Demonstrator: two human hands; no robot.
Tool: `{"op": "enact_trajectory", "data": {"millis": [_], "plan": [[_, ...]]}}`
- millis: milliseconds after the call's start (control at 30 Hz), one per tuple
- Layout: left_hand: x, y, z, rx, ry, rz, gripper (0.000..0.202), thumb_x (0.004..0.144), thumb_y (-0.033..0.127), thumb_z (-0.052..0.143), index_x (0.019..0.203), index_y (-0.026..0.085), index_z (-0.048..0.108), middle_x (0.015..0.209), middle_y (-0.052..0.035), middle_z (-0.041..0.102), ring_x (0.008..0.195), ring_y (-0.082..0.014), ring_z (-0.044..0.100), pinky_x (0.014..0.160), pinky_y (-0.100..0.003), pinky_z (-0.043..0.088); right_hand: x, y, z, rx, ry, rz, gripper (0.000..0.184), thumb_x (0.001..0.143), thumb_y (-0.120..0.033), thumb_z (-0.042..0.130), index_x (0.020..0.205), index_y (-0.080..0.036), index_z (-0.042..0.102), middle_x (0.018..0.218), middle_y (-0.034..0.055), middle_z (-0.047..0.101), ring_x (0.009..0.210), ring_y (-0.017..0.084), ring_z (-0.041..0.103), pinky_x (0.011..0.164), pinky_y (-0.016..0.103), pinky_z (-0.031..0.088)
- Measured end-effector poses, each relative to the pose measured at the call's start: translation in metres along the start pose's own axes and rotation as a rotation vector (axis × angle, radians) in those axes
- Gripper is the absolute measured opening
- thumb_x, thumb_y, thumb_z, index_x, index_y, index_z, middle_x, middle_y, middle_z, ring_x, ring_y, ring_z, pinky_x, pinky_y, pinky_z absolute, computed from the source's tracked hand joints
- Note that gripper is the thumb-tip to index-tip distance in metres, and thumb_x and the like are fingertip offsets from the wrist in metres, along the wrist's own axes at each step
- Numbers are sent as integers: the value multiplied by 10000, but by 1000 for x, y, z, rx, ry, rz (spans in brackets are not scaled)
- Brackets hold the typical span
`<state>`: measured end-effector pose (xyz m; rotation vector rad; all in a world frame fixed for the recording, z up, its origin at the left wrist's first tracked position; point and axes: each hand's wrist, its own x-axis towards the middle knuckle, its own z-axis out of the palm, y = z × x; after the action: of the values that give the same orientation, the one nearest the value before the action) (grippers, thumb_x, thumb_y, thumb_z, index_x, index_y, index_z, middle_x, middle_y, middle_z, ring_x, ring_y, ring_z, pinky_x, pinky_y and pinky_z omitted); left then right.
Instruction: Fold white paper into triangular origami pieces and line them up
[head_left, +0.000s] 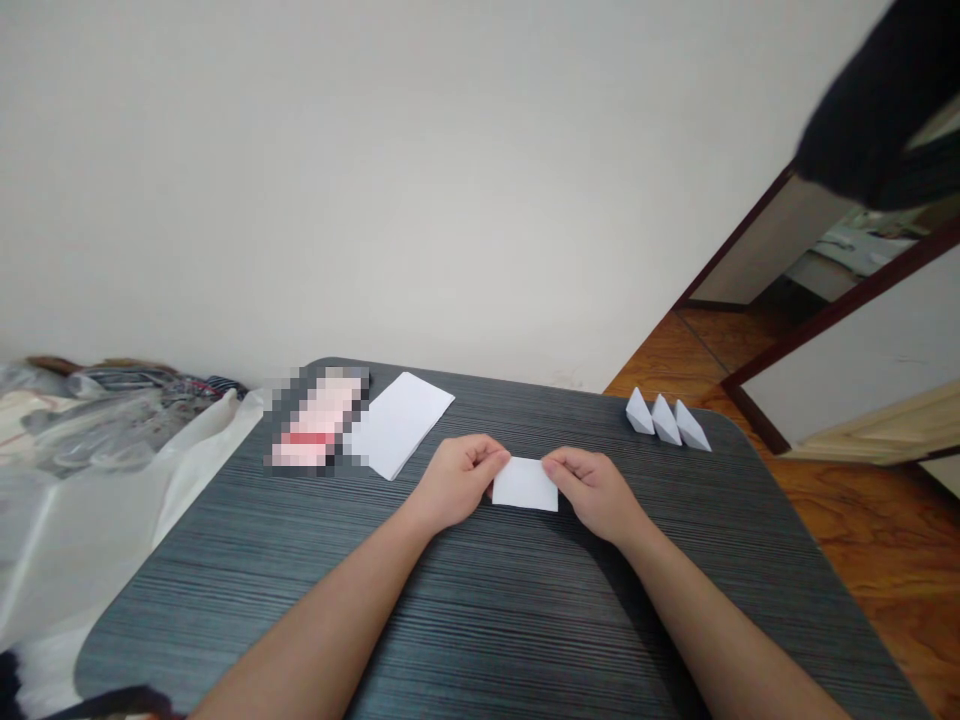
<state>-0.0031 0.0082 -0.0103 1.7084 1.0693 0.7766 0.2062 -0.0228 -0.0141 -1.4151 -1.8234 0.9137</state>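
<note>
A small folded white paper [525, 485] lies on the dark striped table [465, 620], held from both sides. My left hand [456, 480] pinches its left edge with fingers curled closed. At the paper's right edge, my right hand [592, 487] pinches it with thumb and fingers pressed together. Both forearms reach in from the bottom of the view.
A stack of white sheets [401, 422] lies behind my left hand, beside a blurred pink and white object [319, 420]. Three folded white paper triangles [666, 418] stand in a row at the far right table edge. Bags and cloth [97, 440] pile up on the left. Wooden floor [862, 510] runs along the right.
</note>
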Motion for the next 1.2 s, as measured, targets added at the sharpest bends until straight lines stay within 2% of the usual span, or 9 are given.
{"op": "enact_trajectory", "data": {"millis": [200,367,500,700,800,867,1000,1100,1200], "plan": [[6,-10,2,-145,111,-59,261,856,368,466,761,154,581,602,6,567,533,-103,506,505,-208,385,0,8,5,260,-75,112,259,898,-360,452,774,-168,574,679,37,679,520,133,584,552,264,457],[5,-9,3,-207,-51,-78,225,850,336,474,772,149,572,601,-5,593,528,-109,538,531,-219,428,3,12,6,262,74,132,237,878,-369,483,824,-164,589,591,16,630,489,130,560,493,243,441],[2,-3,5,-136,-159,-71,216,839,307,479,763,144,599,688,-27,634,591,-114,568,558,-215,429,4,12,3,182,159,157,230,885,-364,474,853,-174,601,538,-11,578,469,119,523,473,226,410],[-1,6,1,27,-164,0,273,848,333,457,777,152,649,657,-10,607,594,-114,519,540,-209,370,3,1,3,96,9,88,220,891,-302,463,816,-177,628,563,-5,602,501,118,545,505,224,416],[-1,10,-2,76,-174,45,280,855,312,442,782,160,665,697,-10,623,615,-115,514,554,-212,358,2,-2,7,127,-44,80,212,886,-293,468,799,-174,621,558,-10,588,484,111,530,489,219,410],[-2,10,-2,92,-148,36,297,858,317,433,745,154,655,670,-9,608,603,-117,506,545,-215,350,2,-2,10,193,-56,109,197,889,-304,461,871,-174,608,561,-13,589,458,106,510,460,216,397],[-2,7,-1,36,-44,-4,304,848,342,447,663,143,584,617,1,549,576,-111,476,523,-211,340,3,1,12,322,-90,136,194,885,-319,473,979,-169,552,606,-6,620,431,97,486,433,209,379],[-1,5,1,-42,-23,-18,290,845,349,457,668,144,558,608,10,533,562,-103,463,522,-209,352,2,1,11,343,-145,115,171,885,-315,476,926,-167,552,625,1,631,441,95,495,443,208,382],[-1,5,2,-80,-42,-31,281,848,351,454,691,146,564,597,13,540,546,-102,474,518,-211,364,0,0,9,322,-137,91,159,891,-299,470,869,-168,557,613,-4,621,463,99,516,467,212,396]]}}
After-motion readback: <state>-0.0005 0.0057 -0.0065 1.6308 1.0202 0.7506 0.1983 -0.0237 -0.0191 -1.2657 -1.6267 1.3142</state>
